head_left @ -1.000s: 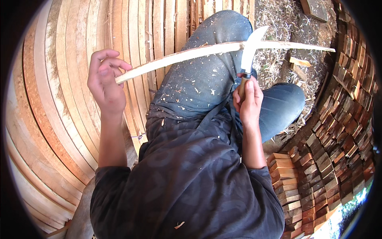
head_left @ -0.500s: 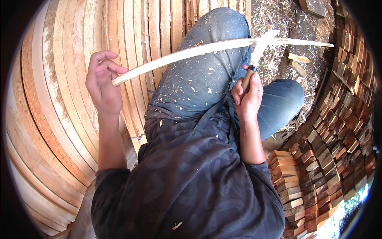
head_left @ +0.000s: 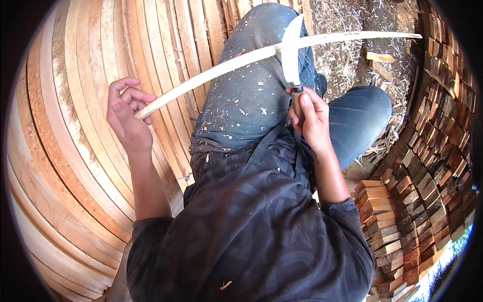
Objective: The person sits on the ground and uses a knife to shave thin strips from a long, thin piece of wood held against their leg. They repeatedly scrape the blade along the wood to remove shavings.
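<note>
A long, thin, pale wooden strip (head_left: pixel 216 70) runs from my left hand across my raised thigh and out over the ground at the right. My left hand (head_left: pixel 130 117) holds its near end loosely in half-curled fingers, some of them behind the strip. In my right hand (head_left: pixel 313 118) is a knife (head_left: pixel 290 55) with a broad, slightly curved blade and a brown wooden handle. The fist is closed round the handle, thumb along it. The blade points away from me and crosses over the strip; whether its edge touches the wood I cannot tell.
Long sawn boards (head_left: pixel 90 126) lie side by side at the left. Stacked wood pieces (head_left: pixel 427 196) curve along the right. Shavings (head_left: pixel 342 60) litter the ground ahead, with small offcuts (head_left: pixel 380 57) among them. Wood flakes dot my jeans (head_left: pixel 236 110).
The knife has moved left along the strip, its blade turning more upright. The strip's near end has dropped slightly toward me with my left hand, while its far end has shifted farther away.
</note>
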